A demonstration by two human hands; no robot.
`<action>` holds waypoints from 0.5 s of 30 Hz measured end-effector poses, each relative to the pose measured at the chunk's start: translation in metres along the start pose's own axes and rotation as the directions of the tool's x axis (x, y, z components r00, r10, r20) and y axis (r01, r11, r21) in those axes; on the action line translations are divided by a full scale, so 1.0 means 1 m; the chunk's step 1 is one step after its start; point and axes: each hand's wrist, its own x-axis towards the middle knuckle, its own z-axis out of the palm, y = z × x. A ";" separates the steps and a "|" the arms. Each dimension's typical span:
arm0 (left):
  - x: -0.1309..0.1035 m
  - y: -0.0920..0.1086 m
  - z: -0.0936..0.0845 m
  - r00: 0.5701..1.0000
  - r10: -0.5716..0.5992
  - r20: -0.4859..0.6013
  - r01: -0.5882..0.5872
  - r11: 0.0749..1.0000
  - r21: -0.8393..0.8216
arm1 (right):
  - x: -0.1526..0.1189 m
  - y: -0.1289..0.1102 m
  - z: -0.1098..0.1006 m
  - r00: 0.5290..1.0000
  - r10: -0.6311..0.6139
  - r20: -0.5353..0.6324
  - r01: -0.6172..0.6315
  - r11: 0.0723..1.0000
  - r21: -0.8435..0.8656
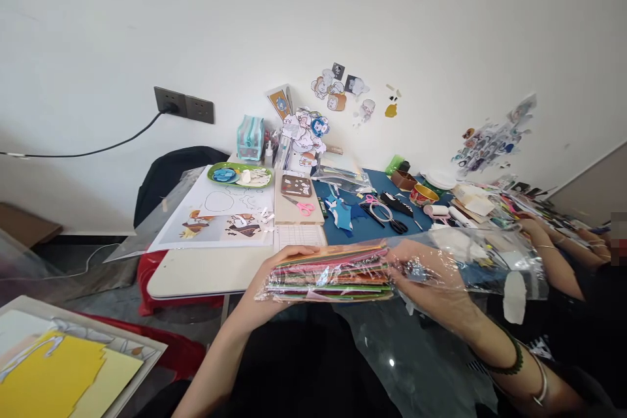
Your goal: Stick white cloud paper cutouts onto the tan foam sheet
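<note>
A clear plastic bag (470, 248) with a thick stack of coloured sheets (333, 274) lies across my lap, level with the table edge. My left hand (272, 274) grips the stack's left end, thumb along the top and fingers underneath. At the other end, my right hand (426, 274) closes on the stack's right edge, with loose plastic around it; whether the hand is inside the bag I cannot tell. The bag's slack end stretches off to the right. Whether the sheets are paper or felt is unclear.
On the table are pink scissors (304, 208), a green tray (211, 173) of cut pieces, a blue cut-out (339, 214), black-handled scissors (398, 226) and a gold tin (424, 194). Yellow sheets (59, 372) lie lower left. A co-worker's arm (551, 261) is at right.
</note>
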 end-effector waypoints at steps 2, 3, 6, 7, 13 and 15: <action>-0.001 -0.002 0.000 1.000 0.017 -0.010 -0.018 0.999 -0.028 | 0.002 -0.001 0.004 0.995 0.049 -0.081 -0.048 0.999 0.019; -0.001 -0.003 0.000 1.000 0.021 -0.023 -0.022 0.999 -0.042 | 0.004 -0.001 0.005 0.993 0.067 -0.098 -0.062 0.996 0.056; -0.002 -0.007 0.000 0.997 -0.004 -0.081 0.000 0.998 -0.057 | 0.012 0.001 0.003 0.999 0.045 -0.016 -0.041 0.980 0.194; -0.001 -0.008 0.001 0.994 -0.021 -0.105 0.016 0.998 -0.054 | 0.015 0.002 0.002 1.000 0.020 0.015 -0.022 0.973 0.228; 0.006 -0.004 0.005 0.973 -0.079 -0.219 0.058 0.993 -0.102 | 0.033 0.005 -0.001 1.000 0.021 0.017 -0.025 0.966 0.259; 0.009 -0.003 0.007 0.964 -0.085 -0.253 0.060 0.993 -0.106 | 0.039 0.005 0.000 0.998 0.047 0.033 -0.054 0.971 0.232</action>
